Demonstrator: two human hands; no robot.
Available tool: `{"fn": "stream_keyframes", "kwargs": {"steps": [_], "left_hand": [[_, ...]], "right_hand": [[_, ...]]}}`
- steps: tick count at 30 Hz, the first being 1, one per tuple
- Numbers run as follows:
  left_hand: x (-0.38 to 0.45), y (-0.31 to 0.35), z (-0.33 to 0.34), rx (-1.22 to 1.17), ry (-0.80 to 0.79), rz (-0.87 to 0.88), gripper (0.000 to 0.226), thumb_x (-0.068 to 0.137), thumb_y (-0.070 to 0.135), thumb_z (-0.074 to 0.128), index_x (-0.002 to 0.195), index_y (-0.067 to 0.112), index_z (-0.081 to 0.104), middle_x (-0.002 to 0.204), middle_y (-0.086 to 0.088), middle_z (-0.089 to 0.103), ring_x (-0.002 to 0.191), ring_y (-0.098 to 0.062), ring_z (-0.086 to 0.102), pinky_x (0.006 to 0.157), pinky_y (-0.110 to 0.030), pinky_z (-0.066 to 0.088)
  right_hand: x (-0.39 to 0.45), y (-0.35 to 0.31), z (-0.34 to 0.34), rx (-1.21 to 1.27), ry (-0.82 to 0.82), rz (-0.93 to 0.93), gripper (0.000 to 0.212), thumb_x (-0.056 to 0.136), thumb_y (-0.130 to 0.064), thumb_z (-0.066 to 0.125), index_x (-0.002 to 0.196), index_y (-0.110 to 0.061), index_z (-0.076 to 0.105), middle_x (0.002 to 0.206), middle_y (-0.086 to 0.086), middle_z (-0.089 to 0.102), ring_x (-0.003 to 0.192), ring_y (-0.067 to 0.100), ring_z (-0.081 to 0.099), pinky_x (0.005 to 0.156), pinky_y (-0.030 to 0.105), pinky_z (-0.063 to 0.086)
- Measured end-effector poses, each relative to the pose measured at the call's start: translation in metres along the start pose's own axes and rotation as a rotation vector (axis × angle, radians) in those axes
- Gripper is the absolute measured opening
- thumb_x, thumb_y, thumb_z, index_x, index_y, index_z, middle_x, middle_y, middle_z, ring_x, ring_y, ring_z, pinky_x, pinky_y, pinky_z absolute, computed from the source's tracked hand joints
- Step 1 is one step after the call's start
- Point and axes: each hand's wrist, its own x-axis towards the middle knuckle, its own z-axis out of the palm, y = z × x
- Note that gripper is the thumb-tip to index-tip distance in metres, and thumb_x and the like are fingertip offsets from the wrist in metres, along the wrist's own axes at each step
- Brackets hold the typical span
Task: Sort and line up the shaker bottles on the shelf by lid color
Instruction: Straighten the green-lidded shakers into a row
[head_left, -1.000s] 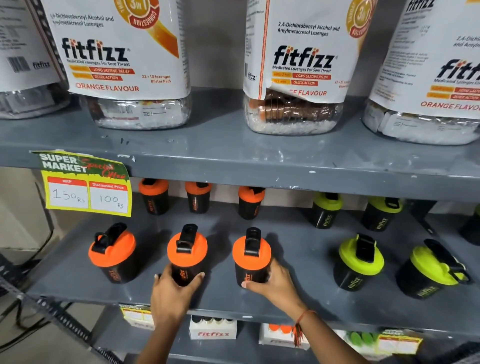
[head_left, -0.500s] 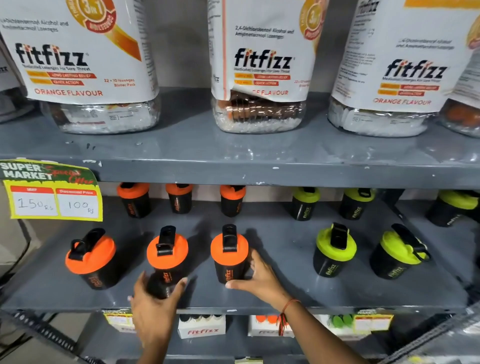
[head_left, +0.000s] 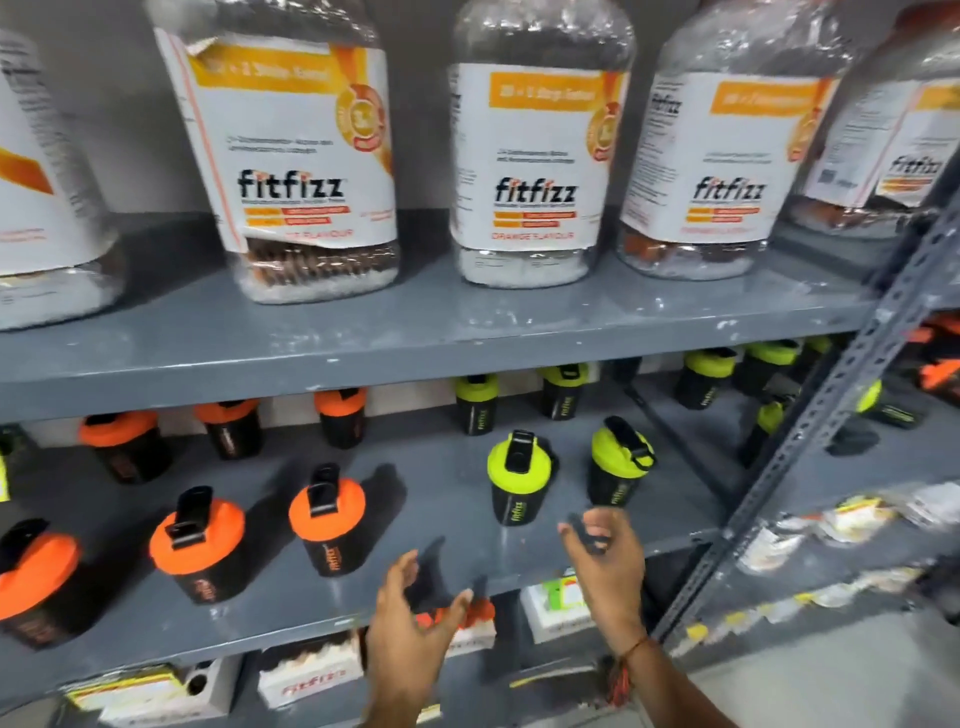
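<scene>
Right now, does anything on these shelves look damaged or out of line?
Yes. On the top shelf, the second jar's label is torn at its top corner and bottom edge. Below, the front right green-lid bottle leans, with its lid tilted to the right, while its neighbour stands straight. Both hands are empty.

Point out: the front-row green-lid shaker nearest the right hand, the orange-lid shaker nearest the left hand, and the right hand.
green-lid shaker (head_left: 518, 470): head view, lid top.
orange-lid shaker (head_left: 328, 512): head view, lid top.
right hand (head_left: 608, 564): head view, palm middle.
</scene>
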Motion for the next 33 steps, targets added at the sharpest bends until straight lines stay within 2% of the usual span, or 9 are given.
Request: {"fn": "stream_keyframes", "kwargs": {"steps": [4, 9, 15, 17, 20, 24, 26, 30, 33], "left_hand": [[0.018, 0.015, 0.043, 0.03, -0.183, -0.085, 0.104, 0.055, 0.048, 0.089, 0.144, 0.025, 0.038, 0.139, 0.001, 0.055, 0.128, -0.018, 0.052, 0.103, -0.038, 0.044], [0.058, 0.021, 0.093, 0.043, -0.176, -0.132, 0.119, 0.04, 0.07, 0.074, 0.145, 0.029, 0.035, 0.143, 0.0, 0.051, 0.136, -0.027, 0.041, 0.109, -0.047, 0.039], [0.093, 0.024, 0.127, 0.118, -0.133, -0.109, 0.106, 0.038, 0.075, 0.076, 0.13, 0.033, 0.045, 0.125, 0.002, 0.064, 0.126, -0.031, 0.048, 0.1, -0.05, 0.045], [0.095, 0.027, 0.132, 0.171, -0.108, -0.119, 0.099, 0.041, 0.073, 0.073, 0.126, 0.03, 0.047, 0.122, -0.004, 0.065, 0.126, -0.035, 0.046, 0.097, -0.049, 0.046], [0.091, 0.027, 0.137, 0.222, -0.064, -0.12, 0.085, 0.048, 0.066, 0.073, 0.12, 0.029, 0.048, 0.116, -0.006, 0.066, 0.128, -0.039, 0.043, 0.095, -0.049, 0.047], [0.083, 0.026, 0.137, 0.212, -0.004, -0.132, 0.071, 0.055, 0.056, 0.08, 0.113, 0.028, 0.051, 0.106, -0.003, 0.066, 0.122, -0.036, 0.049, 0.092, -0.048, 0.049], [0.075, 0.029, 0.138, 0.213, 0.051, -0.112, 0.066, 0.058, 0.05, 0.082, 0.113, 0.027, 0.054, 0.104, -0.002, 0.069, 0.12, -0.034, 0.051, 0.095, -0.048, 0.048], [0.065, 0.028, 0.139, 0.225, 0.089, -0.088, 0.062, 0.062, 0.048, 0.08, 0.116, 0.03, 0.055, 0.109, 0.004, 0.07, 0.123, -0.03, 0.049, 0.099, -0.05, 0.046], [0.066, 0.023, 0.137, 0.234, 0.056, -0.102, 0.067, 0.06, 0.055, 0.075, 0.118, 0.033, 0.051, 0.114, 0.009, 0.068, 0.125, -0.03, 0.047, 0.095, -0.048, 0.049]], "right_hand": [[0.05, 0.021, -0.037, -0.026, -0.008, 0.077, 0.054, 0.068, -0.02, 0.09, 0.109, -0.028, 0.055, 0.107, 0.001, 0.059, 0.101, 0.026, 0.06, 0.091, 0.049, 0.051], [0.119, 0.077, -0.048, -0.111, -0.238, 0.156, 0.08, 0.045, -0.058, 0.094, 0.114, -0.041, 0.057, 0.118, -0.003, 0.069, 0.113, 0.019, 0.065, 0.097, 0.047, 0.053], [0.147, 0.089, -0.047, -0.183, -0.404, 0.159, 0.07, 0.063, -0.026, 0.094, 0.122, -0.024, 0.056, 0.116, -0.002, 0.072, 0.104, 0.007, 0.066, 0.086, 0.021, 0.049], [0.151, 0.093, -0.045, -0.204, -0.407, 0.14, 0.068, 0.064, -0.026, 0.093, 0.121, -0.021, 0.058, 0.11, -0.003, 0.074, 0.095, -0.008, 0.065, 0.079, 0.01, 0.05], [0.152, 0.096, -0.042, -0.218, -0.399, 0.136, 0.065, 0.063, -0.028, 0.093, 0.118, -0.018, 0.061, 0.107, -0.003, 0.075, 0.092, -0.011, 0.065, 0.083, 0.014, 0.053], [0.153, 0.092, -0.043, -0.259, -0.386, 0.106, 0.057, 0.065, -0.023, 0.092, 0.113, -0.012, 0.064, 0.099, -0.001, 0.074, 0.078, -0.025, 0.058, 0.066, -0.004, 0.042], [0.152, 0.092, -0.047, -0.28, -0.389, 0.091, 0.055, 0.064, -0.024, 0.092, 0.11, -0.012, 0.065, 0.098, -0.001, 0.075, 0.078, -0.02, 0.061, 0.068, -0.001, 0.044], [0.145, 0.09, -0.055, -0.313, -0.368, 0.053, 0.051, 0.062, -0.026, 0.093, 0.104, -0.014, 0.067, 0.095, 0.0, 0.075, 0.084, -0.003, 0.065, 0.082, 0.028, 0.054], [0.144, 0.088, -0.056, -0.3, -0.366, 0.04, 0.053, 0.061, -0.028, 0.092, 0.105, -0.015, 0.066, 0.096, 0.0, 0.075, 0.087, 0.012, 0.069, 0.084, 0.03, 0.054]]}}
